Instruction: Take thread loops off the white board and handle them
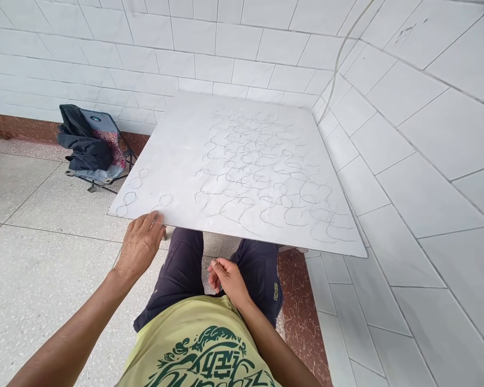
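A large white board (181, 156) lies in front of me above my knees. Many thin, dark, wavy strands (250, 156) are spread over its middle and right side. Near its left corner lie strands bent into figure-eight loops (126, 204). My left hand (140, 244) is at the front edge, its fingers drawn together on the lower end of another looped strand (165, 200). The fingertips partly hide that strand. My right hand (227, 278) is over my lap, below the board's edge. Its fingers are curled with the thumb against them, and whatever they may hold is hidden.
A folding chair (115, 171) with dark clothing (86, 145) on it stands on the floor at the left. White tiled walls (234, 45) close in behind the board and along its right side. A pale cable (339, 59) hangs down in the corner.
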`<state>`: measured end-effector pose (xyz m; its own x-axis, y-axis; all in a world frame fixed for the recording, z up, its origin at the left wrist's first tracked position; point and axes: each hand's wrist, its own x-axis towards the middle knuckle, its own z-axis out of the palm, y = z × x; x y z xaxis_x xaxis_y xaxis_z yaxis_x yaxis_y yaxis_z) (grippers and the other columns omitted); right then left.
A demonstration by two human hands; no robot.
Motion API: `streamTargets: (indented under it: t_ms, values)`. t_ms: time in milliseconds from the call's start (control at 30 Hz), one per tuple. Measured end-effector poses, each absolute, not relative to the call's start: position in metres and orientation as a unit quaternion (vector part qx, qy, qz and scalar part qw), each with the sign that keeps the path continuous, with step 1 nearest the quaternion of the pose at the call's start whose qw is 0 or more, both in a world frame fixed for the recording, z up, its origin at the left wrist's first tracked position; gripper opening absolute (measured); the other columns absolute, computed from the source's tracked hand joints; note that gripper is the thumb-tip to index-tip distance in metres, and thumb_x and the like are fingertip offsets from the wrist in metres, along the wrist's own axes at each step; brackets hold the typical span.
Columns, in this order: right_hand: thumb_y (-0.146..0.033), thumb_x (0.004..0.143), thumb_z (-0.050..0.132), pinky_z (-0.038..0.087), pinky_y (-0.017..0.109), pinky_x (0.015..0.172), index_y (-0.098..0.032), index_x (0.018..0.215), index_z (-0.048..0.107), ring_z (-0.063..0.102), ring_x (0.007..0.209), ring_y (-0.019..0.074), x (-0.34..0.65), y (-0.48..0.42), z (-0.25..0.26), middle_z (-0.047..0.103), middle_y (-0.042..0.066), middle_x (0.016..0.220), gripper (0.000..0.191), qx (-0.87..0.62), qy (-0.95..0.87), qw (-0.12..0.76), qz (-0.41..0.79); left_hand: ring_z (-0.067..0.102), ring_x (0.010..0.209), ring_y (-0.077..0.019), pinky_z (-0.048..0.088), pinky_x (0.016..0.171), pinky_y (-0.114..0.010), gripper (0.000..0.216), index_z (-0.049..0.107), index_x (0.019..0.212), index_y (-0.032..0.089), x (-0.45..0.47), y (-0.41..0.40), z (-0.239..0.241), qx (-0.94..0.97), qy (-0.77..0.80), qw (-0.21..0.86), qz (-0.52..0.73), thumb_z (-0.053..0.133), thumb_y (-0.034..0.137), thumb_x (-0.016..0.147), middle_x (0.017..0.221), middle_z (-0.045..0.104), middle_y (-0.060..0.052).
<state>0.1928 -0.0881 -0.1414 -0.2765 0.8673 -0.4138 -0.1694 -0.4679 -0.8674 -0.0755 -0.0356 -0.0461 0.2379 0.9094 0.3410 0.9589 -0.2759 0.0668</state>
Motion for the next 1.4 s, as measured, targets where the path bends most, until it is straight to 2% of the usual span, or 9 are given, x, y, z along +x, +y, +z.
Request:
streamTargets:
  t_ms: [300,500,567,667,733,867,1167,1400]
  values:
    - [-0.067,0.087,0.065,0.037,0.021,0.037,-0.020,0.079,0.061,0.054,0.041,0.0117,0.183,-0.086,-0.141,0.064,-0.001,0.056,0.048,-0.471,-0.412,0.333,0.706,0.064,0.126,-0.0326,0.052,0.105,-0.050,0.040,0.071,0.130,0.022,-0.080,-0.041,-0.048,-0.797,-0.574,0.027,-0.188,0.045,0.012,0.102,0.137,0.071,-0.015]
    - [-0.064,0.089,0.064,0.037,0.020,0.037,-0.019,0.082,0.061,0.055,0.042,0.0108,0.179,-0.078,-0.121,0.064,-0.001,0.058,0.046,-0.450,-0.432,0.338,0.705,0.069,0.116,-0.0291,0.053,0.107,-0.047,0.027,0.075,0.115,0.022,-0.072,-0.045,-0.045,-0.734,-0.613,-0.019,-0.291,0.051,0.025,0.104,0.120,0.077,-0.013]
    - [-0.063,0.092,0.062,0.038,0.020,0.038,-0.019,0.083,0.061,0.056,0.044,0.0107,0.177,-0.075,-0.110,0.065,0.000,0.059,0.045,-0.439,-0.447,0.345,0.699,0.072,0.107,-0.0273,0.056,0.102,-0.046,0.023,0.076,0.108,0.023,-0.061,-0.052,-0.037,-0.661,-0.652,-0.069,-0.364,0.057,0.034,0.102,0.113,0.079,-0.010]
    - [-0.061,0.097,0.059,0.040,0.020,0.040,-0.019,0.091,0.063,0.060,0.051,0.0115,0.174,-0.069,-0.089,0.068,0.001,0.069,0.042,-0.420,-0.471,0.381,0.675,0.074,0.088,-0.0240,0.063,0.084,-0.041,0.027,0.076,0.102,0.022,-0.037,-0.064,-0.026,-0.523,-0.672,-0.244,-0.464,0.066,0.046,0.096,0.103,0.079,-0.008]
    - [-0.061,0.098,0.059,0.044,0.020,0.041,-0.019,0.100,0.064,0.064,0.060,0.0130,0.174,-0.064,-0.075,0.071,0.003,0.080,0.042,-0.409,-0.483,0.413,0.655,0.075,0.091,-0.0250,0.065,0.078,-0.040,0.030,0.075,0.096,0.020,-0.022,-0.071,-0.021,-0.464,-0.646,-0.347,-0.498,0.070,0.049,0.092,0.101,0.079,-0.009]
    - [-0.061,0.100,0.058,0.048,0.021,0.047,-0.021,0.107,0.065,0.068,0.074,0.0156,0.177,-0.058,-0.055,0.071,0.006,0.091,0.042,-0.385,-0.496,0.442,0.641,0.075,0.095,-0.0263,0.066,0.075,-0.040,0.029,0.075,0.091,0.020,-0.001,-0.080,-0.022,-0.426,-0.618,-0.437,-0.497,0.074,0.049,0.088,0.101,0.079,-0.010]
    - [-0.061,0.096,0.064,0.044,0.021,0.042,-0.019,0.093,0.068,0.062,0.056,0.0124,0.187,-0.055,-0.066,0.066,0.001,0.072,0.043,-0.394,-0.409,0.468,0.678,0.076,0.092,-0.0251,0.066,0.076,-0.040,0.025,0.075,0.088,0.021,0.015,-0.084,-0.036,-0.383,-0.568,-0.558,-0.469,0.080,0.045,0.085,0.102,0.078,-0.010]
    - [-0.054,0.092,0.072,0.046,0.022,0.044,-0.020,0.091,0.068,0.062,0.060,0.0127,0.192,-0.059,-0.070,0.068,0.001,0.076,0.035,-0.393,-0.404,0.457,0.689,0.077,0.093,-0.0259,0.065,0.087,-0.045,0.029,0.074,0.090,0.020,0.026,-0.083,-0.038,-0.385,-0.558,-0.570,-0.464,0.078,0.049,0.087,0.103,0.079,-0.011]
